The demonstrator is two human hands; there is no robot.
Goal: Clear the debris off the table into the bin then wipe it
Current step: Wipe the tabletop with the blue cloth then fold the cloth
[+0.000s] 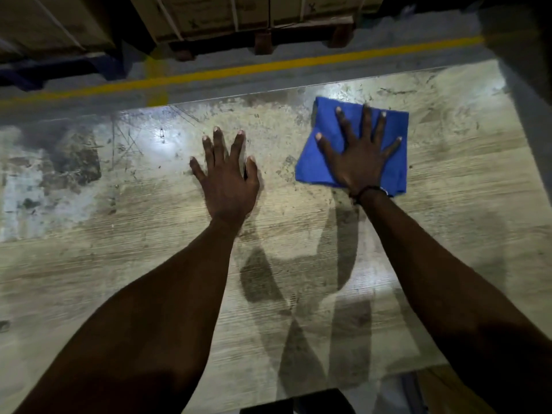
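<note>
Bare forearms, dark wristband (369,191)

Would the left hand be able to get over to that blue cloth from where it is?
Probably yes. The left hand lies flat on the table beside the blue cloth, with only bare tabletop between them. The right hand already presses on the cloth.

Cloth (316,162): on the table (298,249), far right
Right hand (360,162): flat on cloth
Left hand (228,186): on table, left of cloth
Pallets (263,40): behind table
</note>
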